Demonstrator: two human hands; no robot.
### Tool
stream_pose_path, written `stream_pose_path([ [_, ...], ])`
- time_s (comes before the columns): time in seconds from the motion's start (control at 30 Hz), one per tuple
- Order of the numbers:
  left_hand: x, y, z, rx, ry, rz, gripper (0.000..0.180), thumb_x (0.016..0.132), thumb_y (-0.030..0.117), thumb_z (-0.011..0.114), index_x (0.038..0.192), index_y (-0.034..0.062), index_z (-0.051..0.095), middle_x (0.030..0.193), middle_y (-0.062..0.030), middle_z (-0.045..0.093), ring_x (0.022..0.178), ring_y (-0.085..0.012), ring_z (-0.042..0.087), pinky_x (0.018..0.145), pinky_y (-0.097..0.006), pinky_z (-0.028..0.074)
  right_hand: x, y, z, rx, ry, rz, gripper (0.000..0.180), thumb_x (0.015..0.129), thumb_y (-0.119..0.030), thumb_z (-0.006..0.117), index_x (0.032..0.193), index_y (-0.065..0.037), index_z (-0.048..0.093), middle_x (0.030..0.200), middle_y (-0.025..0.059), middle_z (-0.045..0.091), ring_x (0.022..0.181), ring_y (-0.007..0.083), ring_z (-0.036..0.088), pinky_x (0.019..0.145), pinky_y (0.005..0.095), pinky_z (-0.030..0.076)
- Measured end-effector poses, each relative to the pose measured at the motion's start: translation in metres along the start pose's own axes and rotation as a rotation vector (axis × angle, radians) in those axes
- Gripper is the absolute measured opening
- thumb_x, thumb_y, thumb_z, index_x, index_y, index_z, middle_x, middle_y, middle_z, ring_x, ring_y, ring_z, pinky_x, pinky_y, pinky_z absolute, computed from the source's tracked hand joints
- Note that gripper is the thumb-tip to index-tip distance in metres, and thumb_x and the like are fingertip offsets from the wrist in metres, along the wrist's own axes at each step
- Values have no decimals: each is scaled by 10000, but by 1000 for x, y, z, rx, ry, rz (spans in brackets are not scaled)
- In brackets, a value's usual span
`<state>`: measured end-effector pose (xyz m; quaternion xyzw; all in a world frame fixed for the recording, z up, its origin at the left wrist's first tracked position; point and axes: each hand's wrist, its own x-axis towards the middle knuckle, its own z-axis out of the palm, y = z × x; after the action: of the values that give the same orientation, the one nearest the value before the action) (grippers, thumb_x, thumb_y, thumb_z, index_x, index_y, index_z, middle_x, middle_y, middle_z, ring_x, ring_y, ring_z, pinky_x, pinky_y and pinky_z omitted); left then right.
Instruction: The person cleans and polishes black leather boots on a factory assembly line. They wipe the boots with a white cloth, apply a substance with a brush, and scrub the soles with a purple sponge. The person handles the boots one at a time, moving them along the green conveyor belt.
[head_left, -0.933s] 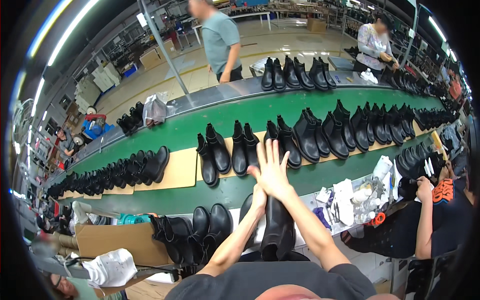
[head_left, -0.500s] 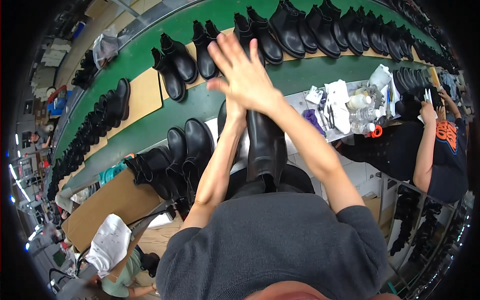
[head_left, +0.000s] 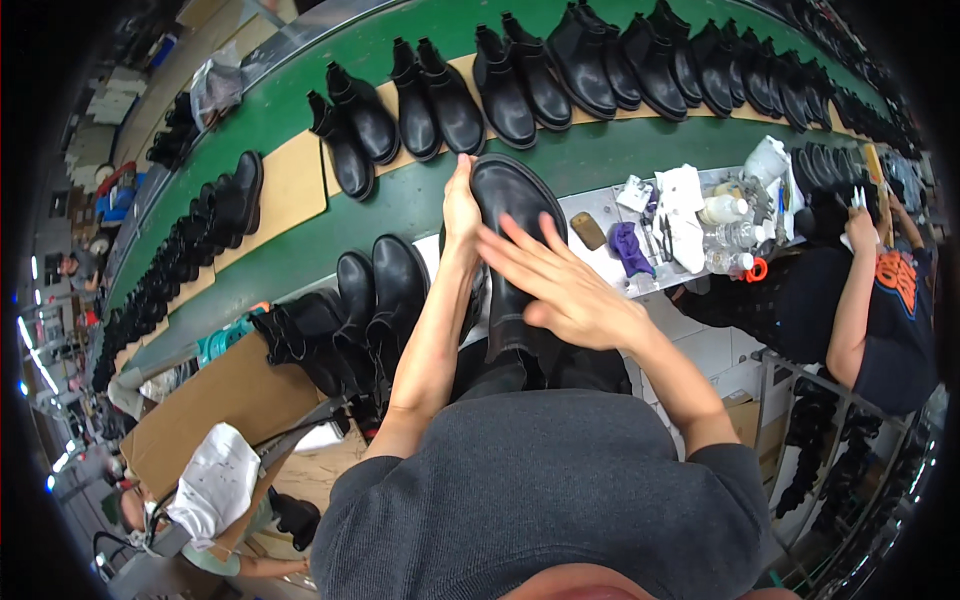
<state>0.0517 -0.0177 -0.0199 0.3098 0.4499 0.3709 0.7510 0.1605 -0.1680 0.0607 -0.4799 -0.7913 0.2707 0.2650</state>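
A black ankle boot (head_left: 512,190) is in front of me, its toe pointing away and its shaft toward my body. My left hand (head_left: 461,212) holds it along the left side of the toe, the fingers partly hidden by the boot. Over the boot's instep is my right hand (head_left: 572,288), flat with its fingers apart and slightly blurred; whether it touches the leather I cannot tell. More black boots (head_left: 398,280) stand close by on the left.
Pairs of boots (head_left: 505,90) line the green bench (head_left: 400,205). On the right, a metal tray surface bears a brown block (head_left: 587,231), purple cloth (head_left: 630,248), white cloth (head_left: 682,220) and bottles (head_left: 728,236). A co-worker (head_left: 885,330) is at the far right.
My right hand has come down from above the toe toward my body, over the instep. The boot's toe and the brown block now show. My left hand stays at the boot's side.
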Motion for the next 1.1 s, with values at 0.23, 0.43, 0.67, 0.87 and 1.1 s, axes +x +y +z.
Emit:
stream_pose_path([
  [0.23, -24, -12, 4, 122, 13, -3, 494, 995, 445, 361, 1319, 72, 383, 1281, -75, 490, 1179, -193, 463, 986, -335, 393, 100, 42, 22, -503, 216, 140, 785, 931, -618, 268, 1469, -48, 241, 1533, 157, 218, 1441, 257, 143, 1149, 526, 52],
  [0.43, -42, 1, 30, 172, -125, 179, 585, 1002, 439, 308, 1473, 95, 258, 1445, -72, 395, 1339, -216, 357, 1087, -367, 312, 119, 77, 4, -162, 192, 359, 810, 943, -600, 285, 1489, -31, 104, 1540, 208, 147, 1439, 346, 97, 1099, 616, 146],
  [0.67, 16, -25, -18, -161, -104, -186, 498, 933, 463, 512, 1252, 81, 534, 1213, -100, 573, 1048, -225, 582, 896, -362, 477, 32, 48, 50, -194, 187, 74, 764, 967, -562, 238, 1491, -19, 124, 1558, 161, 118, 1449, 321, 32, 1102, 595, -49],
  [0.87, -5, -26, -9, -88, -94, 39, 337, 983, 358, 469, 1129, 86, 605, 969, -14, 609, 884, -129, 572, 770, -277, 482, 53, 35, 27, -350, 50, 21, 703, 970, -391, 363, 1475, 33, 118, 1550, 176, 142, 1451, 302, 51, 1092, 625, -60],
  [1.1, -22, -23, 1, -156, -134, 105, 416, 1013, 347, 376, 1201, 31, 570, 953, -76, 651, 775, -136, 629, 703, -294, 520, 129, 62, 9, -174, 218, 346, 705, 969, -399, 399, 1486, -8, 120, 1556, 173, 121, 1450, 294, 70, 1127, 577, 43],
])
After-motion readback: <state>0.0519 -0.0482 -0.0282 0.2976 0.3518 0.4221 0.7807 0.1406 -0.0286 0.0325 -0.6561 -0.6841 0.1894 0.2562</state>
